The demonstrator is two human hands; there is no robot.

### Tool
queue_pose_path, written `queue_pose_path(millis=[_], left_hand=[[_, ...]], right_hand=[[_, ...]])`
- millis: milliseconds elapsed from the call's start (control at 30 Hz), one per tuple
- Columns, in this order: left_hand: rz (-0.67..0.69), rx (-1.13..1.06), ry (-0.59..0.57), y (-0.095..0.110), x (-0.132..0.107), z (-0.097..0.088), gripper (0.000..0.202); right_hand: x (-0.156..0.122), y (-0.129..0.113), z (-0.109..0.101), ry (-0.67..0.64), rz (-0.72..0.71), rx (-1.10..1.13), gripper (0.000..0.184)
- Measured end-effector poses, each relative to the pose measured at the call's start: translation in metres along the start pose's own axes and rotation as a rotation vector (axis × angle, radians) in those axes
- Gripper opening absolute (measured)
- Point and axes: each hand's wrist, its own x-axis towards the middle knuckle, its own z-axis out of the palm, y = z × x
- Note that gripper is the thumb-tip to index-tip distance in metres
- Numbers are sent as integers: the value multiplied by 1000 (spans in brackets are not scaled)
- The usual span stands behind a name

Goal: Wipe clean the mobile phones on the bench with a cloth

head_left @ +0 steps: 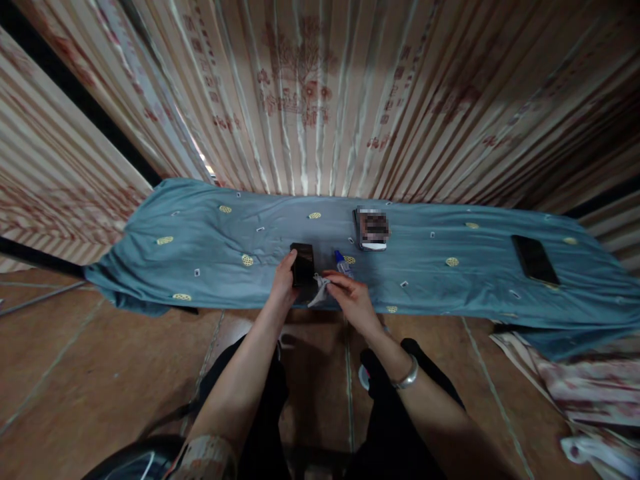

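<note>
My left hand (284, 280) grips a dark, glossy phone (303, 261) by its left side, tilted up over the front part of the cloth-covered bench. Close beside its lower right corner, my right hand (353, 293) pinches a crumpled white cloth (320, 291) between thumb and fingers. The cloth's lower end hangs loose. Just beyond my right fingers lies a small clear bottle with a blue cap (343, 262), its lower end partly hidden by the hand.
A teal sheet with yellow prints (415, 267) covers the long bench. A small box or stack with a blurred picture (373, 229) sits farther back. Another black phone (535, 259) lies at the right. Patterned curtains (305, 100) hang behind; tiled floor (65, 360) lies below.
</note>
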Motion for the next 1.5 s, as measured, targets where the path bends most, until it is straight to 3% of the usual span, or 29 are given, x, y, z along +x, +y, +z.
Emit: queue_pose_path(millis=[167,300,533,633,733,1067,1367,1500], left_hand=[[-153,-111,-27,0,-11,17,21],[-213,-122,-59,-5,-17,26,18],[-229,-160,-91,-24,-17,40,15],[-224,-165,-133,-30,-16,47,19],[-219,-153,-163,-36,-15,54,22],[-99,-110,-181,-56,-10,78,29],[-18,-63,-232,-49,3,106,23],[102,36,-164,-54,12,117,31]], right_hand=[[12,-6,-22,107,222,276,27],[18,-7,-45,173,198,167,27],[13,-6,-63,14,196,-252,36],[10,-11,-65,-64,178,-243,40],[10,-15,-69,-62,196,-155,37],[15,-18,-77,29,335,166,35],[38,-19,-82,139,326,207,36],[57,-17,-93,217,297,220,35]])
